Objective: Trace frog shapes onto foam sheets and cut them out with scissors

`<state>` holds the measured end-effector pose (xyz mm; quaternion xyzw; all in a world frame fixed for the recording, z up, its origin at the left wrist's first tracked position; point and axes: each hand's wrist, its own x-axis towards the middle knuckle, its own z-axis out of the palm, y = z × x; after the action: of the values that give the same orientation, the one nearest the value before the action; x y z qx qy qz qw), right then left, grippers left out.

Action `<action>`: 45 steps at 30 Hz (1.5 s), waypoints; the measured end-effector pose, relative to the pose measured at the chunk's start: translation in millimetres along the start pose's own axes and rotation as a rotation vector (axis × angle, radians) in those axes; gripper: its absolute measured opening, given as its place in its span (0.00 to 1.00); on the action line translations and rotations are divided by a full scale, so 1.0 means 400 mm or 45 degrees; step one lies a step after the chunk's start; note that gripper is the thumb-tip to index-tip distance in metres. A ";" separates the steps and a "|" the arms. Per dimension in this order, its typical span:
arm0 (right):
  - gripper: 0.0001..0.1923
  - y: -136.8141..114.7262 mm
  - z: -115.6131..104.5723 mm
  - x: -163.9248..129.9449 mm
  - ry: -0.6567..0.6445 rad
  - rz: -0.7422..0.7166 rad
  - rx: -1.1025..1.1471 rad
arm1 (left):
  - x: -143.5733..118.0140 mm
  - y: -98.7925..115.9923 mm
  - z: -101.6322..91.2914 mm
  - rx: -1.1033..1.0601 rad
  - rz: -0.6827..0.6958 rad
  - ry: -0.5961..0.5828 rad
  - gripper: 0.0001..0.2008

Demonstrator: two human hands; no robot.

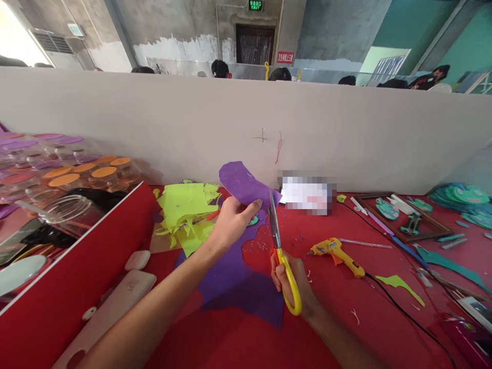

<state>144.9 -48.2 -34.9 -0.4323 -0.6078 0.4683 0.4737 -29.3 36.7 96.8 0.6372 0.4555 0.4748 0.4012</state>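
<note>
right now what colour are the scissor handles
Yellow with orange near the pivot, on the scissors in the right hand; head view.

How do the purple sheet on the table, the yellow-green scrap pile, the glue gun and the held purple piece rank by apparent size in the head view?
1. purple sheet
2. yellow-green scrap pile
3. held purple piece and glue gun: look alike, unranked.

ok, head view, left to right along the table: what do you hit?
Orange-lidded jars → yellow-green scraps → left hand gripping the purple piece → scissors in the right hand → glue gun → wooden tray → teal cutouts.
</note>
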 end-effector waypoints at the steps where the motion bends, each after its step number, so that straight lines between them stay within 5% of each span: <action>1: 0.31 0.001 -0.001 0.000 0.000 -0.003 -0.013 | 0.000 0.001 -0.001 0.015 -0.006 0.003 0.20; 11: 0.32 0.020 -0.007 0.004 0.012 -0.004 -0.109 | 0.004 0.008 -0.007 0.005 -0.033 0.064 0.20; 21: 0.35 0.034 0.035 0.011 -0.033 -0.015 0.133 | -0.005 0.010 0.006 0.082 0.015 -0.076 0.20; 26: 0.34 0.020 0.037 0.017 -0.022 -0.050 0.168 | -0.007 0.006 0.012 0.127 0.025 -0.166 0.19; 45: 0.34 -0.017 0.016 0.011 0.045 -0.051 0.037 | -0.017 0.004 0.030 0.054 -0.041 -0.134 0.16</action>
<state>137.1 -46.2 -28.2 -0.4215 -0.6008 0.4598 0.5000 -18.2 28.7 94.1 0.6622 0.4539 0.4243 0.4188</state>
